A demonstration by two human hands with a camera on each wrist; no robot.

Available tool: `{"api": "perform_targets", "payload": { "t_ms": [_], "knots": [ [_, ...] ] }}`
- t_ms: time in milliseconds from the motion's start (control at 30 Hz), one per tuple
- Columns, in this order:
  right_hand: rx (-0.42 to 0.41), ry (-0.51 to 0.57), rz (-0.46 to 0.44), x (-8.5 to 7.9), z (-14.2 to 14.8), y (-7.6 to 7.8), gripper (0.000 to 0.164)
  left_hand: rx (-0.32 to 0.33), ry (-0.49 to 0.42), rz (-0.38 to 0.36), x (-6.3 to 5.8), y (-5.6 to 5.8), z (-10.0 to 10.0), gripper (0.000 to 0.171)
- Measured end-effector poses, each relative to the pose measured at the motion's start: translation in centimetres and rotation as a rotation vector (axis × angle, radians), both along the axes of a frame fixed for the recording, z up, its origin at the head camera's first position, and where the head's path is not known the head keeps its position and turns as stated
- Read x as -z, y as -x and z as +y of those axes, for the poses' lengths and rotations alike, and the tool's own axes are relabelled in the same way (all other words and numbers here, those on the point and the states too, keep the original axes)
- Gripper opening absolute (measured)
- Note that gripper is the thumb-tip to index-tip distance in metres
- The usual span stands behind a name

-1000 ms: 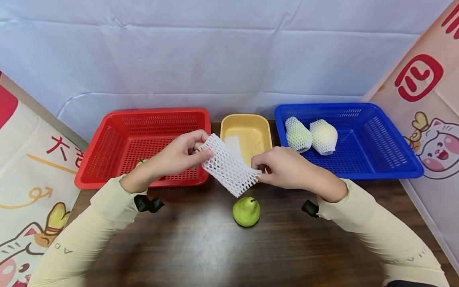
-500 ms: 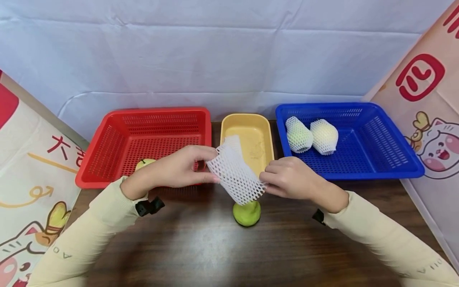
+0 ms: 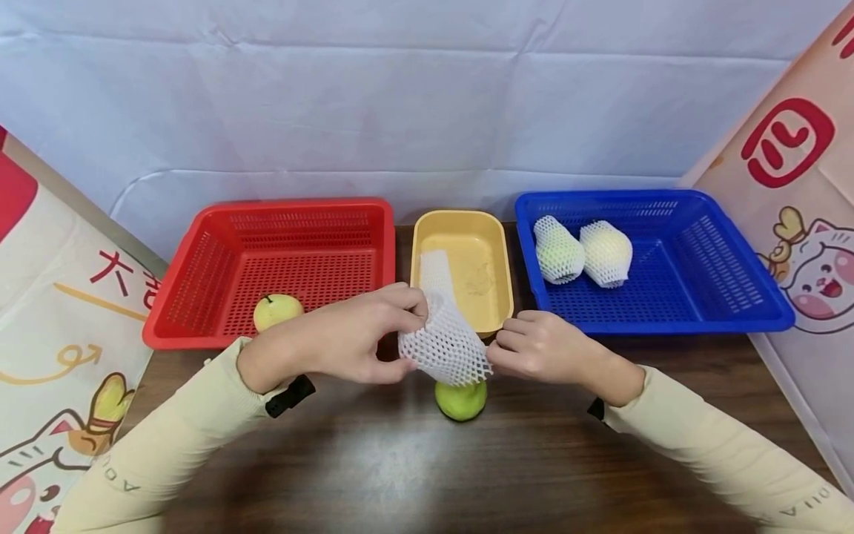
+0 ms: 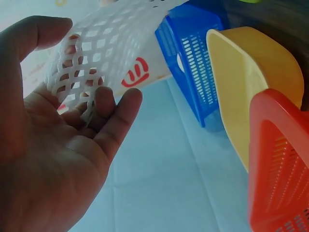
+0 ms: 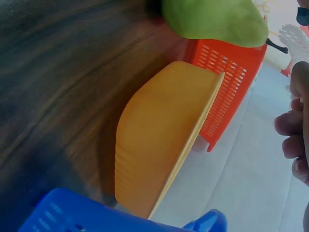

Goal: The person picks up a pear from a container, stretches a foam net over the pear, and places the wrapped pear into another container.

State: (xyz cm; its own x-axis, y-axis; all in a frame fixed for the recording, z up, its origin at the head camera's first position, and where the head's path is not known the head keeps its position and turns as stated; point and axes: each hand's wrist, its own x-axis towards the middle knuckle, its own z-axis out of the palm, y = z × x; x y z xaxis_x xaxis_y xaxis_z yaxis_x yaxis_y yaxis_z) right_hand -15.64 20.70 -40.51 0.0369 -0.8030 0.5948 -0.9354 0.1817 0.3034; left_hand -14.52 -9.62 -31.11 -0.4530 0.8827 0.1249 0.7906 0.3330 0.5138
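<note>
A white foam net sleeve [image 3: 445,348] is stretched between my two hands in the head view, its fringed opening pointing down. The left hand [image 3: 360,334] grips its upper left end between thumb and fingers, and the mesh [image 4: 91,46] runs over those fingers in the left wrist view. At the lower right edge, the right hand [image 3: 540,350] pinches the mesh with curled fingers. Directly below the opening stands a green pear [image 3: 462,403] on the table; the sleeve covers its top in the head view. The right wrist view shows the pear [image 5: 217,21] with its stem bare.
A red basket [image 3: 167,326] at left has a yellowish pear [image 3: 276,311] in it. The yellow tray [image 3: 497,245] in the middle contains another foam net [image 3: 436,265]. In the blue basket [image 3: 734,324] at right lie two net-covered fruits [image 3: 559,252]. A white cloth stands behind.
Both hands have come down and toward me with the sleeve, the left also moving right. The sleeve's opening has gone from above the pear to overlapping its top. The pear stays in place.
</note>
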Motion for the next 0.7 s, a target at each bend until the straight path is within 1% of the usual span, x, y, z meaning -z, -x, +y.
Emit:
{"api": "perform_targets", "payload": {
  "t_ms": [167,433,567,700],
  "knots": [
    [-0.006,-0.015,0.001,0.5,0.1,-0.2,0.028,0.017,0.002,0.008,0.0,0.0,0.7,0.015],
    [-0.017,-0.030,0.032,1.6,0.3,-0.4,0.027,0.054,0.047,0.034,0.5,0.1,1.7,0.014],
    [-0.027,-0.036,0.029,2.3,0.3,-0.6,0.027,0.061,0.070,0.039,0.8,0.0,2.1,0.011],
    [-0.016,-0.083,0.034,2.8,0.4,-0.7,0.027,0.057,0.103,0.053,1.0,-0.1,2.5,0.013]
  ]
}}
